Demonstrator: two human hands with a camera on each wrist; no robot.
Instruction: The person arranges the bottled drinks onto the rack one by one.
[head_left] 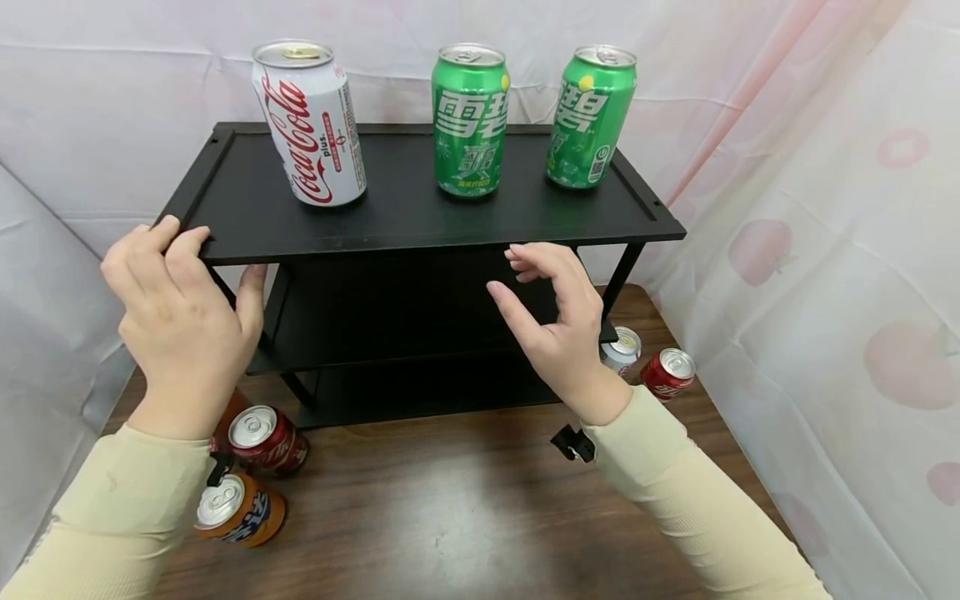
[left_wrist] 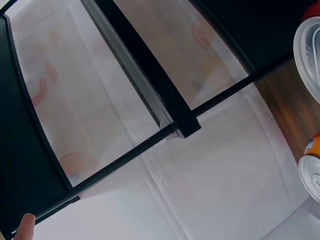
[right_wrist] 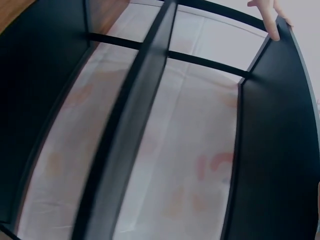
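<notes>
A black three-tier shelf (head_left: 405, 225) stands on the wooden table. My left hand (head_left: 187, 308) grips its top board at the front left corner, fingers over the upper face and thumb beneath. One fingertip (left_wrist: 26, 226) shows against the board in the left wrist view. Before the middle tier, just below the top board's front edge, my right hand (head_left: 558, 325) is held with fingers loosely bent and nothing between them. On the top board are a white Coca-Cola can (head_left: 318, 133) at left and two green soda cans, one mid-board (head_left: 471, 125), the other (head_left: 588, 125) at right.
Left of the shelf, a dark red can (head_left: 273, 446) and an orange can (head_left: 255, 512) stand on the table (head_left: 442, 508). A silver-white can (head_left: 622, 350) and a red can (head_left: 666, 375) are at the right. Pale printed curtains (head_left: 825, 275) enclose the table.
</notes>
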